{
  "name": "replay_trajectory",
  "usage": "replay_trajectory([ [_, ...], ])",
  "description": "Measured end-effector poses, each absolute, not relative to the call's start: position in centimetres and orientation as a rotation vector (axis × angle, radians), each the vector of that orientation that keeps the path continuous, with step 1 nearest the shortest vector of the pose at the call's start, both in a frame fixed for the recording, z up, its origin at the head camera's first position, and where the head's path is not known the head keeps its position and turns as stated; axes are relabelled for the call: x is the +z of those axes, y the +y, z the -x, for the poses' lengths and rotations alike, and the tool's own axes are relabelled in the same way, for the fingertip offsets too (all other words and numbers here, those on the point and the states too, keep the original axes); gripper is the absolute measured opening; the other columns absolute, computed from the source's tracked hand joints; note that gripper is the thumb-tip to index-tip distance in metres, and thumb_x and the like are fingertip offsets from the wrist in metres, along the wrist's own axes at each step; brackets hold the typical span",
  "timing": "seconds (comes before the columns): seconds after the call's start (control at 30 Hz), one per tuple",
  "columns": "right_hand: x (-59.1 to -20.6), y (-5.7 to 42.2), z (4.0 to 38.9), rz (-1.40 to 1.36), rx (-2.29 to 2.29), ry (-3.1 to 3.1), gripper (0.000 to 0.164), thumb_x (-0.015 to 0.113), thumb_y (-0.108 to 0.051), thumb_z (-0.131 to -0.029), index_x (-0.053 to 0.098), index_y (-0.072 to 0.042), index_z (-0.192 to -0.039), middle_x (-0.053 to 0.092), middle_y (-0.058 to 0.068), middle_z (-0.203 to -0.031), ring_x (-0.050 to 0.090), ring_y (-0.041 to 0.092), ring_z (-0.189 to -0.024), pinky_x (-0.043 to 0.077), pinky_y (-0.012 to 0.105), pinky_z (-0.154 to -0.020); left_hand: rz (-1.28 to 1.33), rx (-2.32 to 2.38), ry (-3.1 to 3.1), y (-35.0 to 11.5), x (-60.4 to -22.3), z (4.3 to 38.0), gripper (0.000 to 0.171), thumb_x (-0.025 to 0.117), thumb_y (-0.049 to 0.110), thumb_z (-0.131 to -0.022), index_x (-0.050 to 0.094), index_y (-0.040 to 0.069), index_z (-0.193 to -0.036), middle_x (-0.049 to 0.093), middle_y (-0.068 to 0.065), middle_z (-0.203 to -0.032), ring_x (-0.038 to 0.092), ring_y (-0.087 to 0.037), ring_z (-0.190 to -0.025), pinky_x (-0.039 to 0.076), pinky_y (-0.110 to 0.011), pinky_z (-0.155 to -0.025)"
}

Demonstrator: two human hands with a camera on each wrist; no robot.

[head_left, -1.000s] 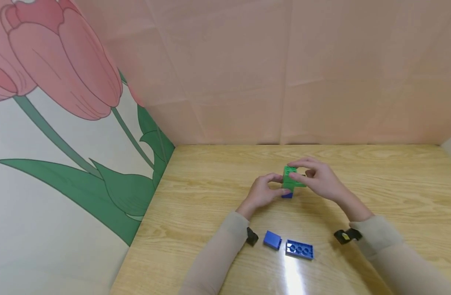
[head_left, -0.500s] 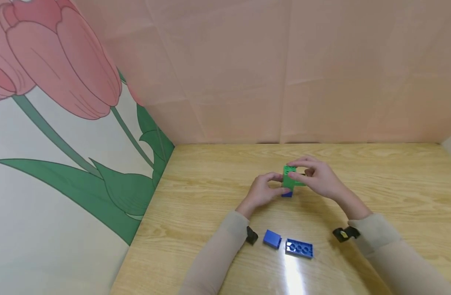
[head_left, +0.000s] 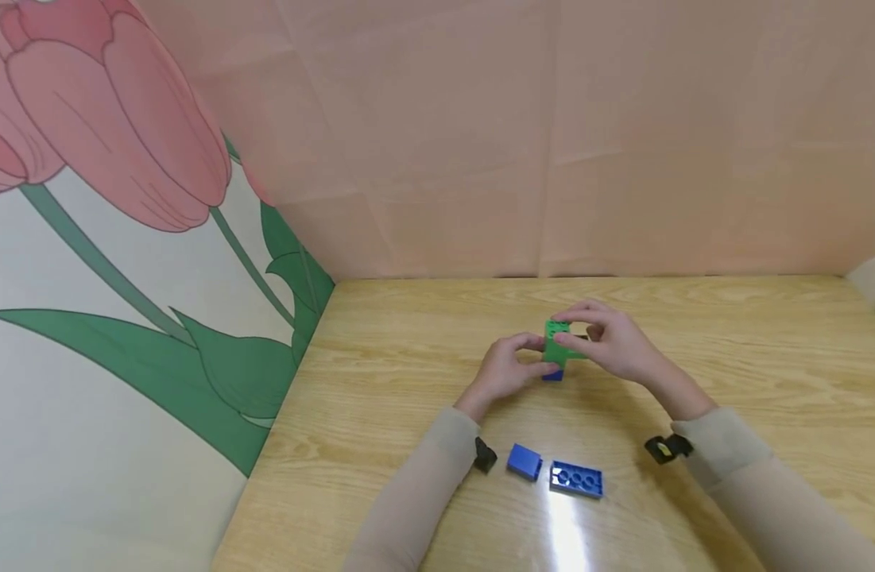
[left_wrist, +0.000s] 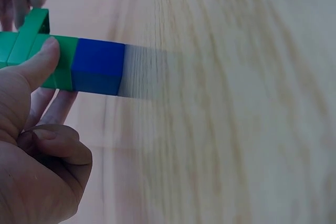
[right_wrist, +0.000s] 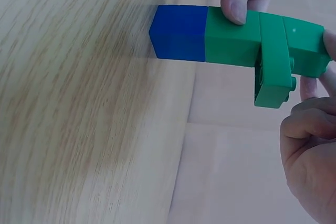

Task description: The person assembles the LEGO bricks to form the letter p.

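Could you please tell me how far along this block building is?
Done: a stack looks joined, three green blocks on a blue base. In hand: the left hand pinches the lowest green block, the right hand the top block. Left: perhaps the small blue block and the upturned long blue block, which lie loose on the table.

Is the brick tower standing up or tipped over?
The tower is standing up: blue brick at the bottom, green studs on top.
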State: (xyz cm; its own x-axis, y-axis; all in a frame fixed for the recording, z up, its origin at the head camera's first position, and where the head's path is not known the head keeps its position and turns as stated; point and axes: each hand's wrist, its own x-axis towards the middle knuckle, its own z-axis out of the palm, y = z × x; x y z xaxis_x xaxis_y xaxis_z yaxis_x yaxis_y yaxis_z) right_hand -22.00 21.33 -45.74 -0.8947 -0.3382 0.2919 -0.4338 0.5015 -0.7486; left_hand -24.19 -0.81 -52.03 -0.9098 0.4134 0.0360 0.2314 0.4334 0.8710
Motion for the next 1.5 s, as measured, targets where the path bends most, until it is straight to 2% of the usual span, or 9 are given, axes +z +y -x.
replay_trajectory([
  [0.63, -46.2, 21.6, 22.0, -0.721, 1.233, -2.624, 0.03, 0.078, -0.026, -0.097, 0.073, -0.016, -0.124, 0.064, 0.002, -0.119, 0.036, 0.008, -0.049, 0.037, 0.027, -0.042, -0.592, 1.435, 2.542, -0.6, -52.5, 24.0, 0.037, 0.082, 0.045, -0.089, 0.072, 0.031, -0.121, 0.069, 0.021, -0.117, 0.057, -0.007, -0.127, 0.041, -0.052, -0.113],
  [0.8, -46.1, 21.7, 21.9, -0.731, 1.236, -2.602, 0.031, 0.078, -0.023, -0.097, 0.072, -0.013, -0.125, 0.066, 0.003, -0.116, 0.033, 0.006, -0.049, 0.037, 0.026, -0.043, -0.592, 1.443, 2.539, -0.6, -52.7, 24.0, 0.037, 0.082, 0.044, -0.089, 0.072, 0.031, -0.121, 0.069, 0.021, -0.117, 0.057, -0.007, -0.127, 0.04, -0.053, -0.113],
  [1.1, -45.0, 22.7, 20.0, -0.668, 1.304, -2.597, 0.035, 0.078, -0.02, -0.097, 0.069, -0.014, -0.13, 0.065, 0.004, -0.119, 0.033, 0.007, -0.047, 0.036, 0.027, -0.042, -0.572, 1.447, 2.537, -0.4, -52.7, 23.8, 0.038, 0.082, 0.045, -0.089, 0.071, 0.031, -0.123, 0.068, 0.021, -0.118, 0.057, -0.008, -0.127, 0.039, -0.054, -0.113],
  [1.23, -44.9, 23.2, 19.1, -0.687, 1.314, -2.602, 0.033, 0.078, -0.017, -0.096, 0.07, -0.015, -0.128, 0.066, 0.001, -0.115, 0.033, 0.006, -0.047, 0.037, 0.027, -0.042, -0.573, 1.438, 2.548, -0.4, -52.7, 23.9, 0.04, 0.082, 0.046, -0.089, 0.07, 0.031, -0.124, 0.068, 0.021, -0.119, 0.057, -0.008, -0.127, 0.04, -0.053, -0.113],
  [1.5, -45.6, 24.1, 17.5, -0.704, 1.322, -2.682, 0.028, 0.076, -0.021, -0.097, 0.071, -0.016, -0.125, 0.066, 0.001, -0.117, 0.036, 0.007, -0.048, 0.039, 0.028, -0.044, -0.588, 1.459, 2.536, -0.7, -52.3, 23.9, 0.044, 0.082, 0.047, -0.088, 0.068, 0.034, -0.127, 0.066, 0.022, -0.122, 0.056, -0.006, -0.127, 0.039, -0.054, -0.113],
])
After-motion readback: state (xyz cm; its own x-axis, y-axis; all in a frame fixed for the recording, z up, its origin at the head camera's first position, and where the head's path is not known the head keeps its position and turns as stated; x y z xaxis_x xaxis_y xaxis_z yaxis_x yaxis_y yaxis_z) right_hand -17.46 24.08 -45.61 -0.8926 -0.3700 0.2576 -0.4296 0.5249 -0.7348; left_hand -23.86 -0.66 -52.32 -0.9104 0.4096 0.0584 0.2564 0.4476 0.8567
